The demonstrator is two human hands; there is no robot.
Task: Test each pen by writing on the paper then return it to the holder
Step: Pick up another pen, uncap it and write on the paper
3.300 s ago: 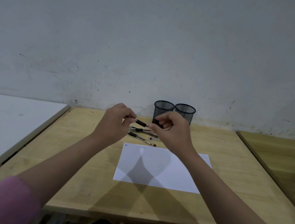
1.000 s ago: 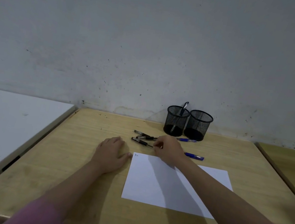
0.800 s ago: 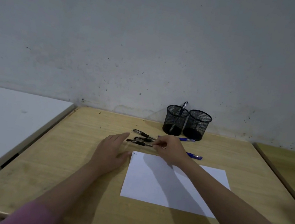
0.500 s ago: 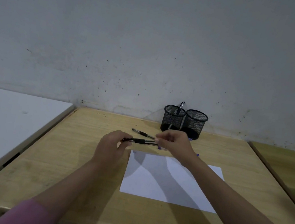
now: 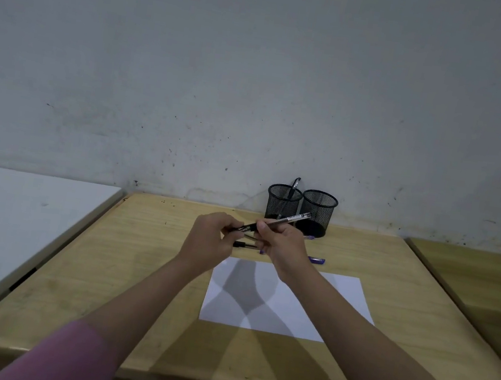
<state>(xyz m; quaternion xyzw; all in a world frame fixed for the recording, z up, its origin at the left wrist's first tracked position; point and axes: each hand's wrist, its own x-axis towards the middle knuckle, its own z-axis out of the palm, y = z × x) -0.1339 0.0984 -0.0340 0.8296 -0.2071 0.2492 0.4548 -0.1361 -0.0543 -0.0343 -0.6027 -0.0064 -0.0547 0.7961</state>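
Both hands hold one black pen point(image 5: 283, 221) in the air above the wooden desk point(image 5: 147, 272). My right hand point(image 5: 280, 242) grips its barrel, and the far end points up and right toward the holders. My left hand point(image 5: 211, 240) pinches the pen's near, capped end. A white sheet of paper point(image 5: 336, 301) lies flat below and in front of the hands. Two black mesh holders stand at the back by the wall: the left holder point(image 5: 283, 202) has one pen standing in it, and nothing shows above the rim of the right holder point(image 5: 318, 210).
More pens lie on the desk behind the paper: a black pen point(image 5: 243, 245) under my hands and a blue pen point(image 5: 316, 259) to the right. A white table point(image 5: 6, 220) adjoins on the left, another wooden desk point(image 5: 486, 287) on the right.
My right hand picked a black pen off the desk and lifted it. My left hand left the paper's edge and took the pen's near end. The pen now tilts up to the right.
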